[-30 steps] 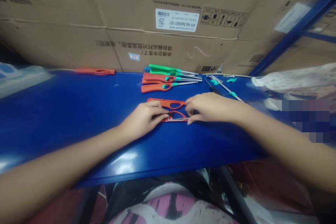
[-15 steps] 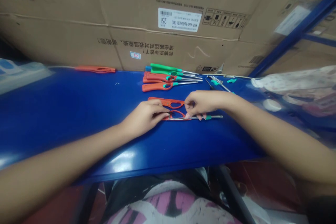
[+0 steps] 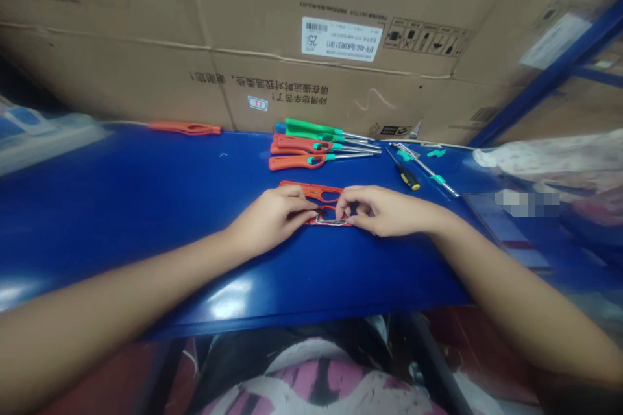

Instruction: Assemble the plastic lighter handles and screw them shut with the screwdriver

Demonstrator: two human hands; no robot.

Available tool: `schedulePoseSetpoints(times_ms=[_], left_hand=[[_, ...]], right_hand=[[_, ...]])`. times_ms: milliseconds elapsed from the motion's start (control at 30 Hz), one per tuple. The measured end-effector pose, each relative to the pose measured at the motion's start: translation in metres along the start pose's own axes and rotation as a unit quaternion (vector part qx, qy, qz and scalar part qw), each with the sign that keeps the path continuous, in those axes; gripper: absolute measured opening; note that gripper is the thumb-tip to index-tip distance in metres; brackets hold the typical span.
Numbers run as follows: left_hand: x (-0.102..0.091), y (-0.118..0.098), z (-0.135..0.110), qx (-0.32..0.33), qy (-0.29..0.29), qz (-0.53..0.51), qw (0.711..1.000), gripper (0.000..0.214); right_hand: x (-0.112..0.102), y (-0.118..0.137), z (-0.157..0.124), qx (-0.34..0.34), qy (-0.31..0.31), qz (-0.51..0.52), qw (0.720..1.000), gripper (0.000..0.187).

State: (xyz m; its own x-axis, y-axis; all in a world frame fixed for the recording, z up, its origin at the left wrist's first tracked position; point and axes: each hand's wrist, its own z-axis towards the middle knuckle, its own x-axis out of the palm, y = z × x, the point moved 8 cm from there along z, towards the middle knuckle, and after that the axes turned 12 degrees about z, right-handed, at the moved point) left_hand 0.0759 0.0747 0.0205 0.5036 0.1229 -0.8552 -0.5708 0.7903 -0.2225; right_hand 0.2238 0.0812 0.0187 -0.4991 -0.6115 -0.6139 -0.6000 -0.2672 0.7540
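Surroundings: blue surface (image 3: 146, 227), backed by a large cardboard sheet (image 3: 243, 13) with upside-down print. Beyond the hands lies a cluster of orange lighters (image 3: 293, 161) and, behind them, a green lighter (image 3: 311, 128), metal stems toward the right. An orange casing (image 3: 185, 128) lies apart, far left, by the cardboard. Right of the cluster: a black-and-yellow screwdriver (image 3: 407, 176), a metal tube (image 3: 445, 188) bearing a teal clip, and a loose teal piece (image 3: 437, 154). Patterned cloth (image 3: 549, 152) at far right, blurred. The upper orange half-shell (image 3: 316, 191) lies just beyond the working piece; the hands cover part of it.

Working piece: lower orange half-shell (image 3: 331, 223), on the surface between the two hands, near the middle. Long axis runs left to right, roughly parallel to the upper half-shell; its loop opening sits on the far side. A silver wire (image 3: 323, 223) lies along it. Both ends are masked by fingers.

Hands: left hand (image 3: 272, 217) has thumb and forefinger pinched narrowly at a small dark part (image 3: 319, 211). Right hand (image 3: 387, 211) has curled fingers at the right end; cannot tell what, if anything, they grip.
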Motion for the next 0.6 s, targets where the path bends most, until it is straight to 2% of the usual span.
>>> schedulePoseSetpoints(times_ms=[67, 233, 400, 467, 600], left_hand=[[-0.0005, -0.0003, 0.0003, 0.001, -0.004, -0.002, 1.0, 0.014], [-0.0008, -0.0012, 0.0003, 0.004, 0.001, -0.003, 1.0, 0.016], [0.0005, 0.0013, -0.0007, -0.006, 0.006, -0.004, 1.0, 0.015], [0.0004, 0.0018, -0.0004, -0.01, 0.0, -0.006, 1.0, 0.014], [-0.0001, 0.0021, 0.0008, -0.016, -0.01, -0.015, 1.0, 0.015]], right_hand=[[0.0003, 0.0009, -0.0003, -0.018, -0.018, -0.013, 1.0, 0.017], [-0.001, -0.003, -0.0035, 0.002, -0.043, 0.003, 0.999, 0.016], [0.0035, -0.0032, -0.0063, -0.014, 0.012, 0.048, 0.999, 0.019], [0.0049, -0.0024, -0.006, -0.025, 0.021, 0.034, 0.999, 0.019], [0.0036, 0.0019, -0.0022, -0.052, -0.021, -0.023, 0.998, 0.012]])
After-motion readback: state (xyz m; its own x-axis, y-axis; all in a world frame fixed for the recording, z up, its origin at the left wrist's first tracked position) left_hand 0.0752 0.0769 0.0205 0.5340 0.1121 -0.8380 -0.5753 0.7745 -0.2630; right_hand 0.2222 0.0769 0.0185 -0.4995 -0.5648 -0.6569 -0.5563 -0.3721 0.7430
